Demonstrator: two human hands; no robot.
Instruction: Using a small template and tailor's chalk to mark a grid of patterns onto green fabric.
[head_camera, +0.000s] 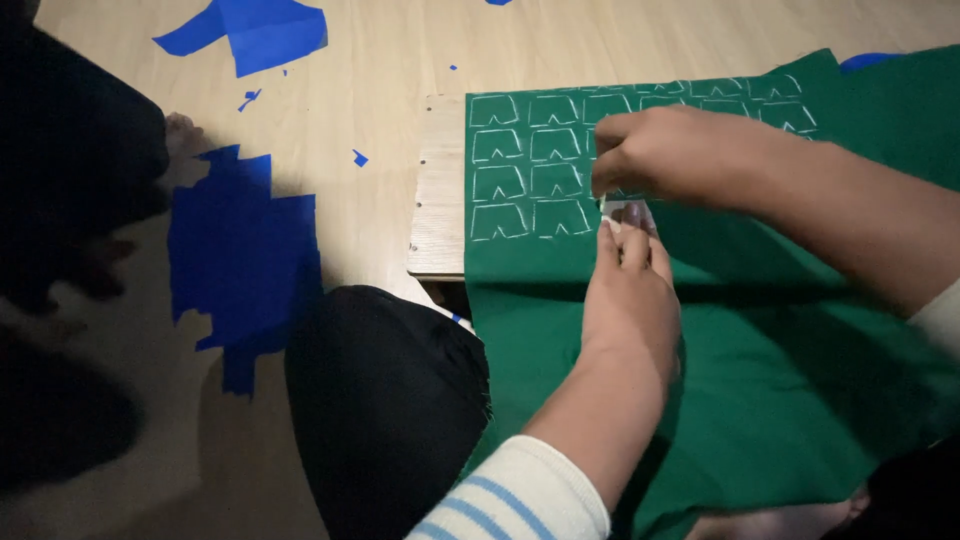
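Observation:
A green cloth (780, 370) lies over a low wooden board (438, 190) and my lap. Rows of white chalk outlines (530, 180) cover its upper left part. My left hand (630, 290) presses its fingertips on a small pale template (627, 212) lying on the cloth. My right hand (665, 155) hovers just above it with fingers pinched together; what they pinch is hidden, perhaps a piece of chalk.
Blue fabric pieces (240, 260) and small scraps lie on the wooden floor at the left and top left (255, 30). My knee in black (385, 400) is beside the board. A dark shape and a foot (180, 130) are at the far left.

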